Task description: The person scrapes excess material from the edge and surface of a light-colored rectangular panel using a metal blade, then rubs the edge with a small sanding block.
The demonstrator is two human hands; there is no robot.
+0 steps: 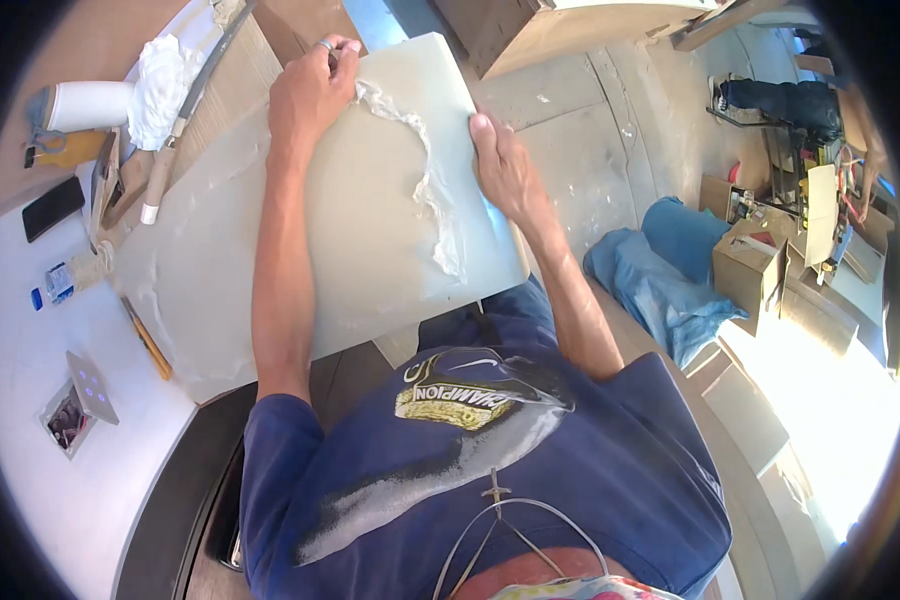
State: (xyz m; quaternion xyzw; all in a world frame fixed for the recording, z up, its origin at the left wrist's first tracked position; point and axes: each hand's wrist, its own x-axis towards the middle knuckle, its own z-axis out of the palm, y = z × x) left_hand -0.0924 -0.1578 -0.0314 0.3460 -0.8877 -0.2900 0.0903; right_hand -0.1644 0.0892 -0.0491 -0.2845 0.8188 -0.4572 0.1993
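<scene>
A broad pale board (360, 240) with a smooth, slightly glossy surface lies in front of me, its near edge close to my body. Across its right part runs a ragged, crumpled whitish strip (425, 185), like peeled film or dried glue. My left hand (312, 95) is at the board's far side, fingers curled in by the strip's upper end. A ring shows on one finger; what the fingertips hold is hidden. My right hand (508, 165) grips the board's right edge, thumb on top and the other fingers partly out of sight below.
At left are crumpled white cloth (160, 95), a white roll (90, 106), a dark phone (53, 209), a yellow-handled tool (148, 340) and a wall switch plate (91, 388). Blue fabric (660, 285) and a cardboard box (750, 265) sit right. Another person's dark-clothed leg (780, 105) shows far right.
</scene>
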